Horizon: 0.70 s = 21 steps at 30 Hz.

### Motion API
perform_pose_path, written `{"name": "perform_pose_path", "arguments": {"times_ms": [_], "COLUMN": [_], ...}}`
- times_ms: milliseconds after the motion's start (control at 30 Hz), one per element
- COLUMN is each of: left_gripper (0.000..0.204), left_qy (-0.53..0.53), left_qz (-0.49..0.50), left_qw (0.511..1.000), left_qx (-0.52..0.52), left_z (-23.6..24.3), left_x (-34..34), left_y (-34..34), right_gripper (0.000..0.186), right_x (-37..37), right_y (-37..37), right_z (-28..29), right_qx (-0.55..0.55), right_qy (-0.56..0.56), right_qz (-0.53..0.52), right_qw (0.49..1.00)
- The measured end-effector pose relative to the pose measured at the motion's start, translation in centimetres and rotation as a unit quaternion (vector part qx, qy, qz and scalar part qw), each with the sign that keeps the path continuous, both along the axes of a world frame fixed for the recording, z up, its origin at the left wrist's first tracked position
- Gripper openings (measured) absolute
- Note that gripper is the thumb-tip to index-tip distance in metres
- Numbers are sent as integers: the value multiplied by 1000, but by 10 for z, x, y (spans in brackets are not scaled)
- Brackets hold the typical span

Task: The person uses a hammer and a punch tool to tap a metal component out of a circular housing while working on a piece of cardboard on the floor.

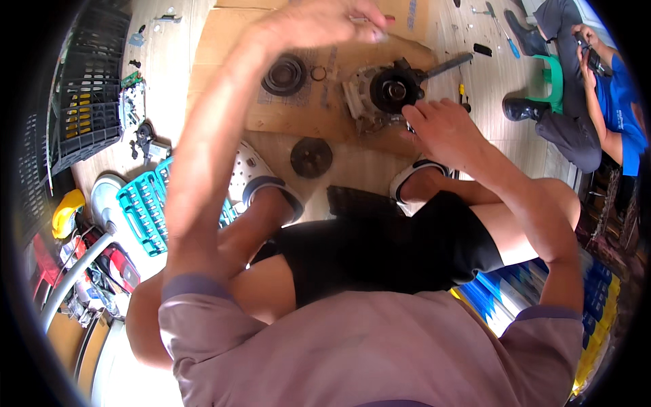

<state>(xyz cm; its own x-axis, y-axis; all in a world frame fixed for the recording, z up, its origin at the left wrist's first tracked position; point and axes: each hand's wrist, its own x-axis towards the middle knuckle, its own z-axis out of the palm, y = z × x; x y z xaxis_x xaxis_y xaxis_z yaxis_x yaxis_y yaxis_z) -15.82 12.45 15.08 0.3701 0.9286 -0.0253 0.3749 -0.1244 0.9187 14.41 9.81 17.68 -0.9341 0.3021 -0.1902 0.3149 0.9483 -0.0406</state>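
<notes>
On a cardboard sheet [271,115] ahead of me sits a grey metal machine housing [364,102] with a round black pulley-like part [395,90] on it. A dark bar [447,66] sticks out from its far right side. My right hand [447,132] is at the housing's near right edge, fingers curled in a pinch; a small shiny bit shows between thumb and fingers, too small to name. My left hand [332,24] hovers beyond the housing, over the far cardboard, its fingers bent and blurred. Left of the housing lie a dark ringed wheel [284,74] and a thin ring [318,72].
A dark disc [311,157] lies between my feet. To the left are a teal socket set case [146,210], a black plastic crate [85,95] and loose parts. At right, another person [576,81] sits by a green stool [553,81]; a screwdriver [512,46] lies nearby.
</notes>
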Motion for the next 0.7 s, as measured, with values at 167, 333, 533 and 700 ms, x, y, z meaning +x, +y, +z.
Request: {"name": "perform_pose_path", "arguments": {"times_ms": [167,333,533,700], "left_gripper": [30,26,19,31], "left_qy": [316,553,386,517], "left_qz": [-79,-166,-179,-208], "left_qw": [944,806,897,815], "left_qx": [48,-128,-118,-160], "left_z": [76,119,100,34], "left_x": [-15,-15,-24,-52], "left_y": [-13,-64,-151,-124], "right_gripper": [21,19,21,19], "right_x": [-7,-19,-20,-19], "right_y": [5,11,5,4], "right_z": [-11,-18,-16,-11], "right_qx": [-22,-70,-86,-84], "right_qy": [-32,-84,-103,-39], "right_qz": [-4,18,11,-2], "right_qw": [999,994,991,996]}}
